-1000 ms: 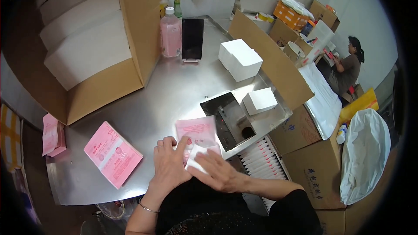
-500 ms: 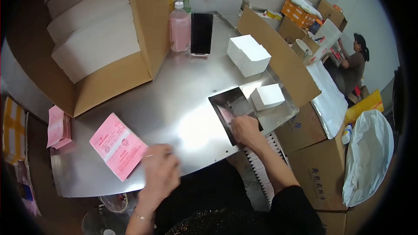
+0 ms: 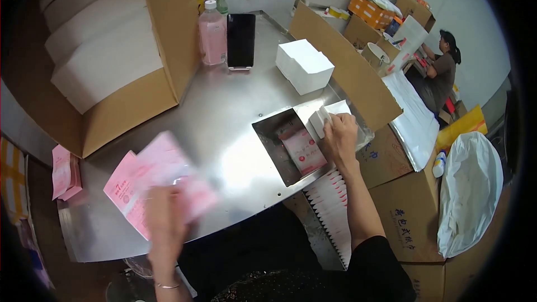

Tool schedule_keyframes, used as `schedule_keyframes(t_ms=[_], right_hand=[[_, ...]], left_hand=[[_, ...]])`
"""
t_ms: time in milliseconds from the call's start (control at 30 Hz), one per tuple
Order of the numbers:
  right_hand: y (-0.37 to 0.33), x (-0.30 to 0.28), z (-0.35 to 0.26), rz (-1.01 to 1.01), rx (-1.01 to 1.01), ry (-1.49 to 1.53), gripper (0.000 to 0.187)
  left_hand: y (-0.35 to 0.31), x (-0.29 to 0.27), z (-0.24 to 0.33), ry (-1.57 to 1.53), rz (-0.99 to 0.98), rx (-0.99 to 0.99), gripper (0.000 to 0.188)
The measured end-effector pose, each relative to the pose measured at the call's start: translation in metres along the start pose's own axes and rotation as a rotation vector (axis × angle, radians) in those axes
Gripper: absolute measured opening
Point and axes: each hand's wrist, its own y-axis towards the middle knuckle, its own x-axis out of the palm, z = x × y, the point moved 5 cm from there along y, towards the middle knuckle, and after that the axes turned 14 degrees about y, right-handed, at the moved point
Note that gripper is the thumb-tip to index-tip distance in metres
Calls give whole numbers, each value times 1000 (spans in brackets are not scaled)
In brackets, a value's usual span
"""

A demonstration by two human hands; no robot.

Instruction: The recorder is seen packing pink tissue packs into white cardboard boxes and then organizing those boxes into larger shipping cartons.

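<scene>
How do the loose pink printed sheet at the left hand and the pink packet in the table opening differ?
The loose pink printed sheet is thin and spread out; the compact pink printed packet is thicker. The sheet is blurred, in the left hand; the packet looks sharp, lying inside the rectangular table opening. Both are pink and printed.

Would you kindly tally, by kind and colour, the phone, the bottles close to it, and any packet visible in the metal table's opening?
Pink bottle: 1
Green bottle: 1
Yellow bottle, partly hidden: 1
Black phone: 1
Pink packet in the opening: 1
Total: 5
</scene>
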Motion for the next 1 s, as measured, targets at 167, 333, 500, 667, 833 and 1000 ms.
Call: schedule_keyframes(t_ms=[167, 333, 500, 667, 833, 1000], right_hand=[[2, -1, 12, -52, 84, -1, 9], [5, -2, 13, -124, 153, -2, 17], [-8, 9, -27, 14, -154, 162, 34], [-109, 10, -190, -536, -724, 481, 38], [-51, 77, -185, -734, -298, 273, 28], [-63, 39, -156, -356, -420, 554, 31]], left_hand=[[6, 68, 69, -58, -70, 269, 17], [4, 76, 58, 61, -95, 254, 20], [4, 83, 81, -133, -103, 362, 27], [7, 63, 53, 61, -194, 234, 62], [13, 77, 77, 125, -90, 148, 69], [18, 78, 60, 187, -148, 227, 61]])
